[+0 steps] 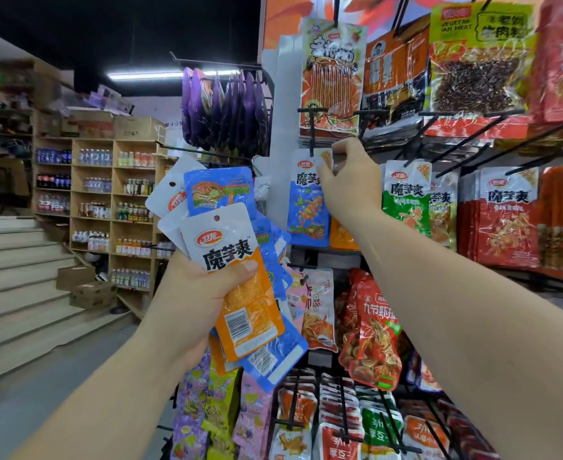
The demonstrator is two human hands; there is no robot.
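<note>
My left hand [195, 298] grips a fanned bundle of snack packets [237, 270], blue ones and orange ones, with an orange-and-white packet on top. My right hand [349, 180] is raised to the display rack and pinches the top corner of a blue-and-white snack packet [308, 207]. That packet hangs on a black peg hook [312, 134] at the rack's left edge. An orange packet [341, 235] hangs partly hidden behind my right wrist.
Green [406, 197] and red packets [505, 217] hang to the right on more black hooks. Purple bags [223, 111] hang on the rack's side. Wooden shelves of bottled drinks [107, 200] stand at the left beyond stairs [18, 277] and cardboard boxes [91, 293].
</note>
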